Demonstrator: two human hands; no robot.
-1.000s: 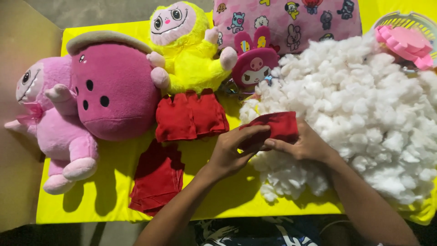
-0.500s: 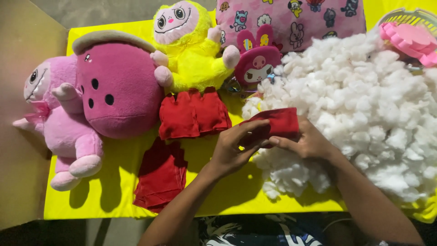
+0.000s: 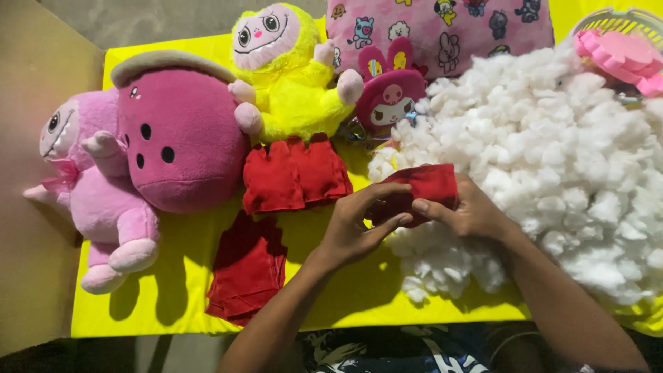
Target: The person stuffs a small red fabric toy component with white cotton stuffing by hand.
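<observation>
Both hands hold a small red fabric piece (image 3: 427,190) over the near edge of a big heap of white stuffing (image 3: 552,173). My left hand (image 3: 359,224) pinches its left end, fingers curled around the cloth. My right hand (image 3: 469,211) grips it from the right side, thumb on top. Left of my hands lie a flat red fabric piece (image 3: 293,176) and a darker red one (image 3: 248,269) on the yellow cloth (image 3: 166,304).
A dark pink plush (image 3: 179,138), a light pink plush (image 3: 97,200), a yellow plush (image 3: 290,76) and a small magenta bunny plush (image 3: 390,97) lie at the back left. A pink patterned pillow (image 3: 442,27) and a pink plastic basket (image 3: 621,48) sit behind.
My hands stay on the red piece with only small finger shifts. The camera view has drifted slightly; nothing else has moved.
</observation>
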